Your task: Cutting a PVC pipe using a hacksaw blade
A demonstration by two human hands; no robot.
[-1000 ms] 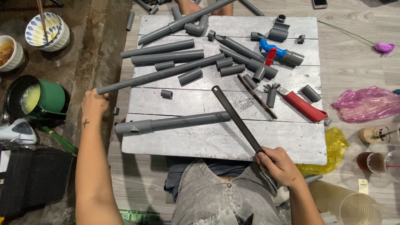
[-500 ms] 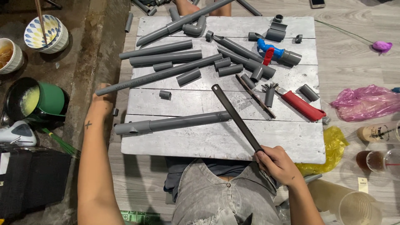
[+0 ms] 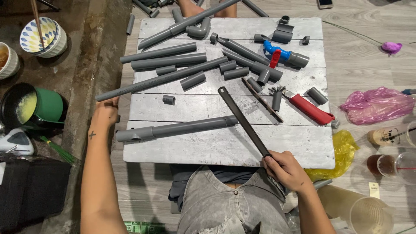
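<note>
While the right hand [image 3: 286,170] closes fully around the handle end of a dark saw [image 3: 242,120] at the board's near edge, the blade runs up and away from it, its far tip lying past the end of the socketed pipe [image 3: 175,129]. That pipe lies flat across the board [image 3: 225,149] between the two hands, seemingly laid ready where both can reach it. The left hand [image 3: 105,113] rests at the board's left edge, fingers curled loosely; whether it grips anything I cannot tell, though the end of the long pipe [image 3: 160,79] sits just above it. Beyond the saw tip lie short offcuts [image 3: 192,80], a blue valve [image 3: 277,51] and a red cutter [image 3: 310,109], well clear of both hands. Compared with a second ago, the left hand has slid nearer along the edge, down towards the socketed pipe; the right hand and saw have hardly shifted.
</note>
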